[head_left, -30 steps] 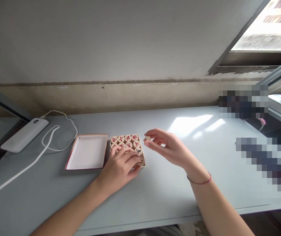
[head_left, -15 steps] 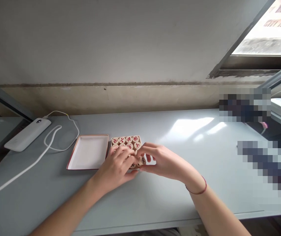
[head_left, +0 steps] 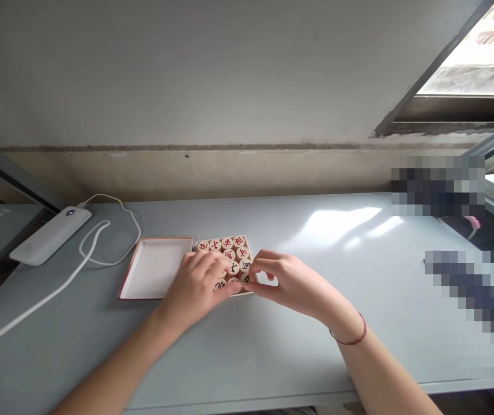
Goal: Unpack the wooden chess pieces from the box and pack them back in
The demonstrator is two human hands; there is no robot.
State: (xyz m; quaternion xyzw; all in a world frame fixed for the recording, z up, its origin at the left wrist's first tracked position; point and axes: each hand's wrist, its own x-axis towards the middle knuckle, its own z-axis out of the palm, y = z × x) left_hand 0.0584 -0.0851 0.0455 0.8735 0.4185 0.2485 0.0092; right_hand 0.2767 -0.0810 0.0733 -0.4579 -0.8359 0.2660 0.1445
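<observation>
A shallow box (head_left: 250, 249) holds rows of round wooden xiangqi pieces (head_left: 238, 242), with red characters at the back and black ones nearer me. My left hand (head_left: 197, 280) lies across the box's left side, its fingers stretched over some pieces and its thumb apart along the front. At the front right corner, my right hand (head_left: 279, 278) has thumb and fingertips closed around a corner xiangqi piece (head_left: 245, 280), by the box edge. The shallow white-lined lid (head_left: 155, 268) rests left of the box, partly behind my left hand.
A white power bank (head_left: 51, 236) with a white cable (head_left: 52, 300) lies on the left of the grey desk (head_left: 229, 357). A wall (head_left: 229, 173) runs along the back. Blurred-out items (head_left: 437, 187) are on the right.
My left hand has drawn back a little to the left, uncovering more black pieces. The piece that stood tilted between my fingertips now sits lower in the corner.
</observation>
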